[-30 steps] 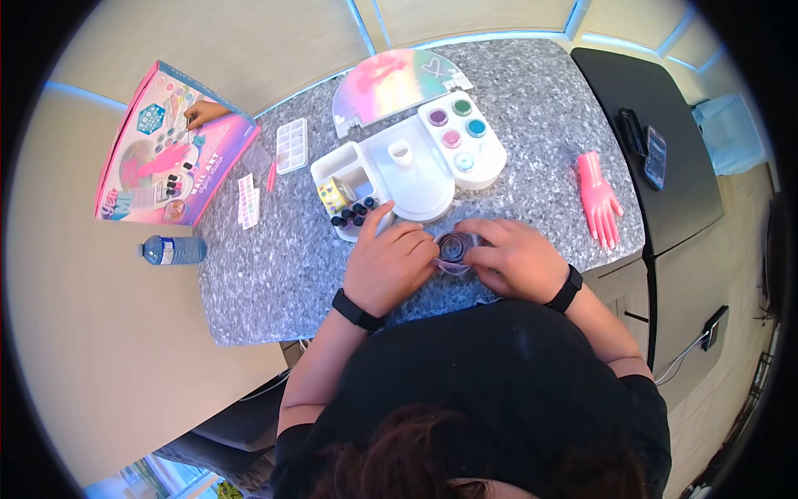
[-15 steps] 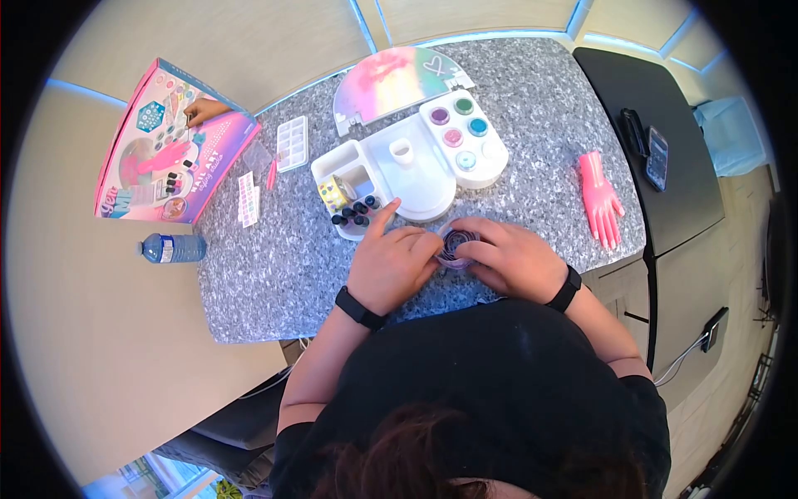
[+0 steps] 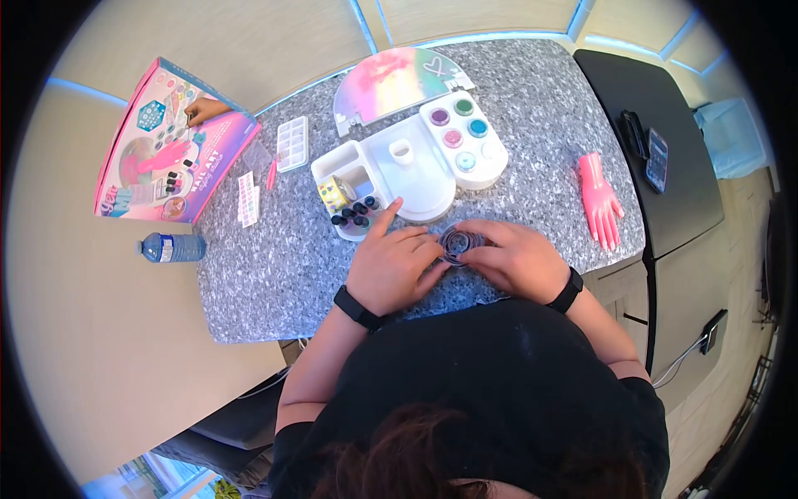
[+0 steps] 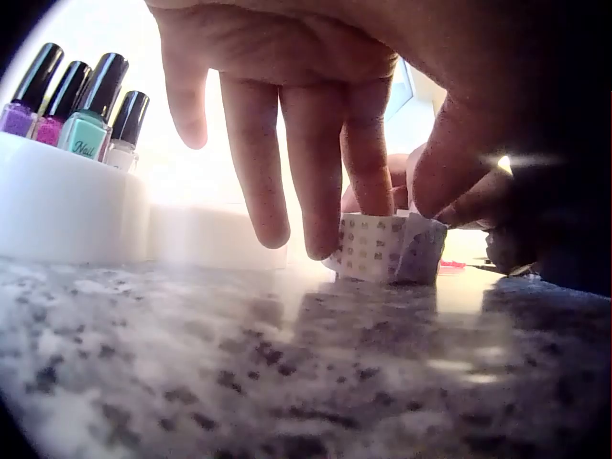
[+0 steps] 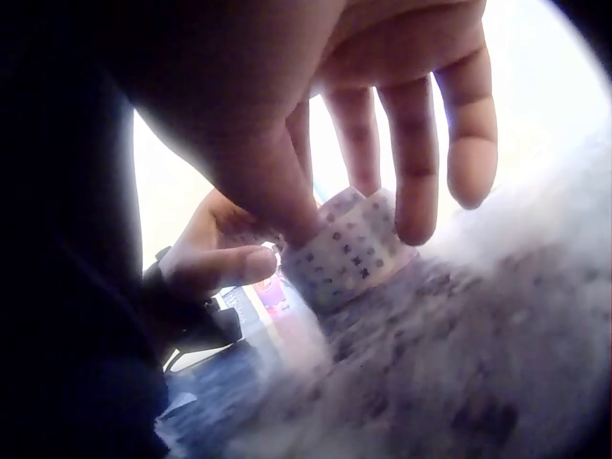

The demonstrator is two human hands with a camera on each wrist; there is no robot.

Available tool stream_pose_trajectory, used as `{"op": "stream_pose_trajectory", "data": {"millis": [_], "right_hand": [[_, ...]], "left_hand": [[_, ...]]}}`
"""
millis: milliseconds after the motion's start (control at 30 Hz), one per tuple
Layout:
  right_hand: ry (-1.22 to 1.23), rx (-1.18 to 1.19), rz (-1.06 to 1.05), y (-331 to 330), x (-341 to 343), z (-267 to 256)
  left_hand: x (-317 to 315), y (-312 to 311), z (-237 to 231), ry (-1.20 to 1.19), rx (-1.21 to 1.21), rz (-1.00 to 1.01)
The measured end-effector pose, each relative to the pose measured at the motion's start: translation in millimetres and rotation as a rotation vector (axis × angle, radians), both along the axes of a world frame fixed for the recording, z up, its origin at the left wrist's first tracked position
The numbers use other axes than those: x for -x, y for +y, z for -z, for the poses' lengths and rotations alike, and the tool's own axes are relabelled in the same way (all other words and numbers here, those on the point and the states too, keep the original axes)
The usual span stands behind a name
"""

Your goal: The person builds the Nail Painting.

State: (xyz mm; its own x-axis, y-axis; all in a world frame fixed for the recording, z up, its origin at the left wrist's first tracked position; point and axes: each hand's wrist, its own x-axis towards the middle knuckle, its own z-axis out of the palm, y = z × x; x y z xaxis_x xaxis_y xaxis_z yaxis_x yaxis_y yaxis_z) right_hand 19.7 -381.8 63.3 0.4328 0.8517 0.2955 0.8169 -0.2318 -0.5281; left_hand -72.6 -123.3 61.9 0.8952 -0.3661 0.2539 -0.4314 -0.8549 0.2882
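Note:
A coiled roll of sticker strip (image 3: 459,243) stands on its edge on the speckled counter, close to the person's body. Small dark printed motifs cover its pale outer face, seen on the sticker roll (image 4: 368,251) in the left wrist view. My left hand (image 3: 389,268) pinches the roll's left side with thumb and a finger, its index pointing away. From the other side my right hand (image 3: 517,259) grips it between thumb and fingers. In the right wrist view the sticker roll (image 5: 346,256) sits tilted between the right thumb and fingers.
Beyond the hands stands a white nail station (image 3: 416,195) with glitter pots (image 3: 451,138) and nail polish bottles (image 3: 360,212). A pink model hand (image 3: 598,200) lies right. Left are a water bottle (image 3: 173,249), a kit box (image 3: 170,150) and sticker sheets (image 3: 248,200).
The coil's loops have shifted between the fingers, and the roll looks rounder and more open now. Both hands stay about where they were, with small finger movements.

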Motion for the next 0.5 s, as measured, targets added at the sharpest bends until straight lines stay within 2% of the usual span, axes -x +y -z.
{"op": "stream_pose_trajectory", "data": {"millis": [133,333,500], "right_hand": [[-0.022,-0.017,0.064,-1,1,-1],[0.020,0.031,0.109,-6,-2,9],[-0.026,0.026,0.134,-3,-4,-1]], "left_hand": [[-1,-4,-6,-0.067,0.014,-0.004],[-7,-10,-5,0.013,0.010,0.103],[-12,-10,-4,-0.041,-0.006,0.104]]}}
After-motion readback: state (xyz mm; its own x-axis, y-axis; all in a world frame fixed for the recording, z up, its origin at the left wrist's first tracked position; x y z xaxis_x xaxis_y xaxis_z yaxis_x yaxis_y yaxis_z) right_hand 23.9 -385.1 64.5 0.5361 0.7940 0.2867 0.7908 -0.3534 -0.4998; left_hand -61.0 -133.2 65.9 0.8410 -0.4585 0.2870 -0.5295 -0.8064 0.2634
